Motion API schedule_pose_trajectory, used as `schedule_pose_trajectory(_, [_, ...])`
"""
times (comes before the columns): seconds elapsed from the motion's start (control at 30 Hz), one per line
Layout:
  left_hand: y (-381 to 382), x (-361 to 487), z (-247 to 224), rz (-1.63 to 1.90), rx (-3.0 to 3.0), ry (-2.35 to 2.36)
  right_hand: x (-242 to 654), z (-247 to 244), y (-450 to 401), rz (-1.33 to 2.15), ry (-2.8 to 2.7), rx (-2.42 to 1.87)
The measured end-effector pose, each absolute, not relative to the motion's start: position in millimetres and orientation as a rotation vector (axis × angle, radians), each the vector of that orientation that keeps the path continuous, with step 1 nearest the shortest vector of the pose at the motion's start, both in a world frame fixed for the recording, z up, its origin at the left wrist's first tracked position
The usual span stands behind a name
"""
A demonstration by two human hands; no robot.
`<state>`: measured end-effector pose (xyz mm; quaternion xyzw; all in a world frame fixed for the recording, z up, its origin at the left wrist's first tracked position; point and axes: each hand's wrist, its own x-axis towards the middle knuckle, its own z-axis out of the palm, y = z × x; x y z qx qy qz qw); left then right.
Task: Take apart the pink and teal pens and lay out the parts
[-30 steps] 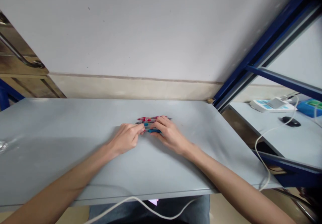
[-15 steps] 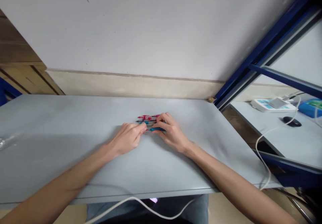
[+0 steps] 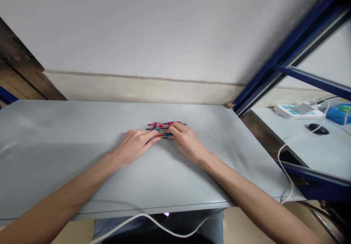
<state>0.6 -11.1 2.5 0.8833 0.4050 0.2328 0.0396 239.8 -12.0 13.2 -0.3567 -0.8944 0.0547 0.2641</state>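
Observation:
Several pens (image 3: 164, 124), red, pink, blue and dark, lie side by side on the grey table (image 3: 82, 156), running left to right. My left hand (image 3: 135, 144) is at their left ends, its fingers closed on the nearer pens. At the right ends is my right hand (image 3: 185, 140), with fingers curled over the nearer pens, a blue one among them. The red and pink pens at the far side show beyond my fingertips. My fingers partly hide the nearer pens.
A white cable (image 3: 164, 230) crosses near my lap. Right of the blue metal frame (image 3: 309, 76), a second table holds a black mouse (image 3: 318, 129), a white device (image 3: 297, 111) and a blue item (image 3: 338, 114). The wall (image 3: 164, 35) rises behind the table.
The blue pen near my right fingers has moved in against the other pens, and my right hand has shifted slightly, uncovering the far pens' right ends. The view has shifted slightly.

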Motion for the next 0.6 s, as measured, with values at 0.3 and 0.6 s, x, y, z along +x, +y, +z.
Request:
schedule_pose_trajectory(0.3, [-11.0,3.9,6.5,0.885,2.952,1.112,234.1,18.4,-18.7,0.079,-2.494,-0.909])
schedule_pose_trajectory(0.6, [-14.0,2.4,4.9,0.714,2.806,1.177,233.3,8.7,-11.3,0.079,-2.463,-0.867])
